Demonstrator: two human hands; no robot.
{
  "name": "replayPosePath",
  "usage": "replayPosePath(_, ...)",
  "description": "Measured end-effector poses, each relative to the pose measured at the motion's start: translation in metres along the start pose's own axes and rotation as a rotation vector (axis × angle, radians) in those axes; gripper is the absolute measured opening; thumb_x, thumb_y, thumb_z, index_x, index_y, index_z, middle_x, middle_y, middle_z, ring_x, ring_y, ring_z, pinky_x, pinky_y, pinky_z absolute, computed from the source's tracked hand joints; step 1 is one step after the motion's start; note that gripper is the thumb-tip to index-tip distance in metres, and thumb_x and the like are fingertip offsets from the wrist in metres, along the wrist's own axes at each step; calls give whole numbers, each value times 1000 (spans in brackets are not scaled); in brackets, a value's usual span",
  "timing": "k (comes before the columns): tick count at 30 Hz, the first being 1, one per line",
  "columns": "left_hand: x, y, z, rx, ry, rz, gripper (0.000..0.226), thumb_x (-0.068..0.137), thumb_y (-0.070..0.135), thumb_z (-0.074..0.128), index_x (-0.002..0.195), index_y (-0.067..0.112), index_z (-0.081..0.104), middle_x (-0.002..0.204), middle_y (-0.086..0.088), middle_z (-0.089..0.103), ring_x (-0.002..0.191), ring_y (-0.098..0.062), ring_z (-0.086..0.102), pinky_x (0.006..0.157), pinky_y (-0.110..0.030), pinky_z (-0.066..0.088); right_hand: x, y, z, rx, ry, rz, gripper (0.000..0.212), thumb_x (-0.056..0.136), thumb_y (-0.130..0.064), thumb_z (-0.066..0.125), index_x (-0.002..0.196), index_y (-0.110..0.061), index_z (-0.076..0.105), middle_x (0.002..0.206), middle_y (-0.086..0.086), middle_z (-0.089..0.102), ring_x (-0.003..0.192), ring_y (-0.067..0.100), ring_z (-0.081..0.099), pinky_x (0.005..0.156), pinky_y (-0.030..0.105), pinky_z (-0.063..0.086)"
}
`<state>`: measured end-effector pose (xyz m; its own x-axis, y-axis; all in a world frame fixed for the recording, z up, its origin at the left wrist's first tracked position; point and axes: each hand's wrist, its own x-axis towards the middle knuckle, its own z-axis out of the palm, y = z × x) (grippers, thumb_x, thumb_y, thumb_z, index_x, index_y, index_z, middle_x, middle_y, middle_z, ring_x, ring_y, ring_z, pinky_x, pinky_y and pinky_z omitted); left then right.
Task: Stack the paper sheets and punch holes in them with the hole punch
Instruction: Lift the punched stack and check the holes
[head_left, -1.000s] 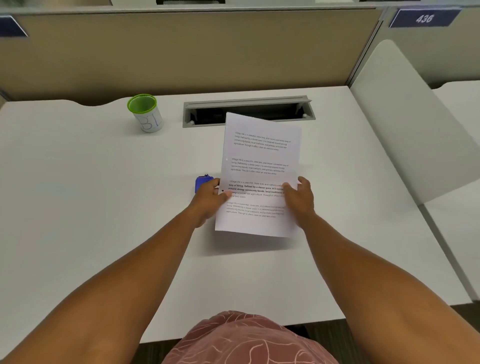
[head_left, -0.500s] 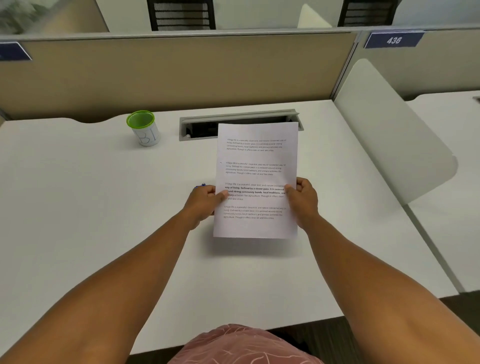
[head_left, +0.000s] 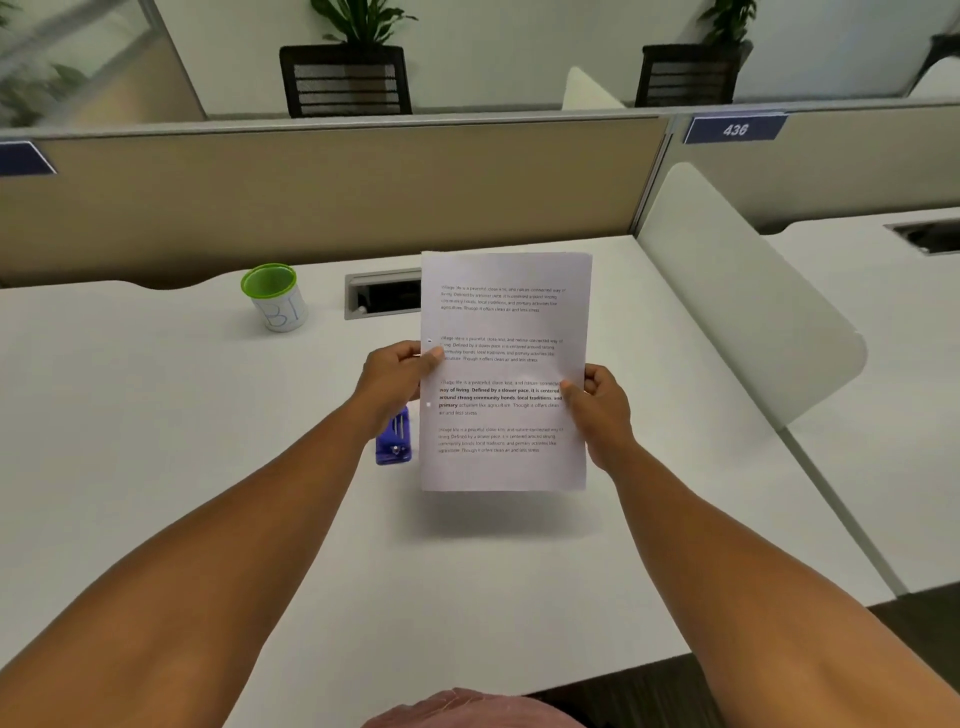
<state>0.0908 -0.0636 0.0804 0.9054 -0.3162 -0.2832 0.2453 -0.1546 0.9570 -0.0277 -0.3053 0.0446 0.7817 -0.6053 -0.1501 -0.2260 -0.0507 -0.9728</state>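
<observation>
The white printed paper sheets (head_left: 506, 364) hid much of the blue plastic hole punch (head_left: 394, 441) (its right side) and the grey cable slot's (head_left: 382, 296) right part.

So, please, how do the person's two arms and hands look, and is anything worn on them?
Both forearms are bare up to the frame's edge: no sleeves are visible. The left hand and the right hand wear no gloves, and no watch, bracelet or ring is visible on the wrists or fingers. At the bottom edge a pinkish garment with pale line patterns shows.
</observation>
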Motion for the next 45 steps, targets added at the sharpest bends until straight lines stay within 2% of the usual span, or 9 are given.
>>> replayPosePath(5,-3,0,9,34,-92,-14,28,79,30,81,103,21,72,95,5,78,82,-14,75,64,-28,60,4,-10,0,9,-22,-19,15,89,-16,61,103,-20,59,93,-2,70,83,16,69,73,33,58)
replayPosePath(10,-6,2,26,34,36,65,18,79,30,81,94,24,71,84,6,77,73,-12,75,57,-24,59,5,-21,2,-60,-56,-103,16,90,-19,64,103,-16,55,95,1,68,83,18,67,68,29,55)
replayPosePath(16,-16,5,45,93,138,205,22,83,40,75,101,30,68,93,13,71,81,-16,69,58,-20,54,1,-29,1,-142,-42,-263,30,93,-18,61,121,-16,53,106,-4,64,92,8,62,66,13,48)
replayPosePath(19,-21,4,50,96,161,218,25,84,41,74,105,29,68,93,12,71,81,-18,68,59,-20,55,-3,-25,0,-142,-19,-293,33,93,-16,61,125,-14,52,109,-2,64,93,15,63,68,12,49)
replayPosePath(26,-39,-27,49,135,138,122,41,84,27,77,122,14,65,108,-2,70,89,-18,65,83,-39,58,-13,14,-7,-279,-106,-237,37,92,-21,64,127,-15,53,115,2,66,95,19,64,75,21,54)
replayPosePath(30,-44,-35,48,143,154,70,44,85,20,76,126,14,61,108,-1,66,83,-16,62,89,-41,56,-15,25,-10,-299,-105,-205,34,92,-16,63,125,-18,56,109,-4,68,90,15,62,70,10,47)
replayPosePath(36,-33,-25,46,163,113,69,41,87,31,74,123,13,66,110,-3,72,95,-23,69,78,-35,60,-8,15,-7,-277,-98,-204,32,94,-20,61,125,-15,55,111,-5,64,92,13,61,70,13,48)
replayPosePath(41,-14,-19,50,90,83,-12,35,85,29,77,116,19,68,107,-1,74,92,-23,73,82,-44,60,5,5,-12,-252,-33,-140,23,91,-18,63,111,-18,53,97,-8,61,78,-2,59,54,4,44)
replayPosePath(45,-1,-19,60,87,36,-70,30,88,23,73,117,21,66,113,1,73,93,-18,72,78,-35,59,16,0,-20,-283,-32,-69,29,94,-18,56,122,-15,51,106,-6,59,87,11,61,65,16,45)
